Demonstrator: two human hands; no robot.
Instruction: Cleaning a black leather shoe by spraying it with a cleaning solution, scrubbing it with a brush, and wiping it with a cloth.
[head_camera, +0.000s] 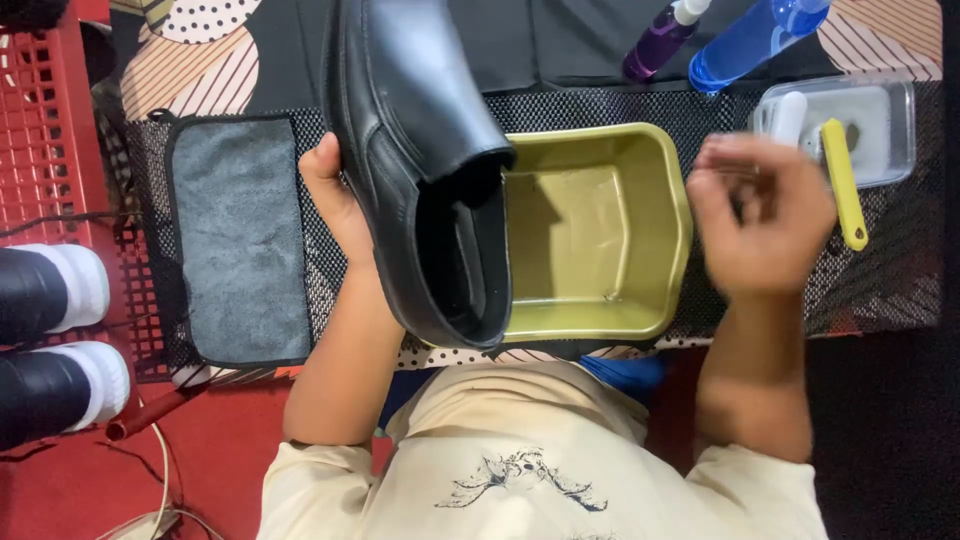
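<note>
My left hand (335, 200) grips a black leather slip-on shoe (420, 150) by its side, holding it up over the left part of an olive-green plastic basin (665, 215), opening toward me. My right hand (765, 215) hovers blurred to the right of the basin, fingers curled loosely, with nothing visible in it. It is close to a yellow-handled brush (843, 180) that lies over a clear plastic tray (890, 125).
A grey cloth (240, 240) lies on a black mesh mat (900, 280) to the left. A purple bottle (660, 40) and a blue bottle (750, 40) lie at the back. A red crate (45, 120) and two black-and-white shoes (55, 340) are at far left.
</note>
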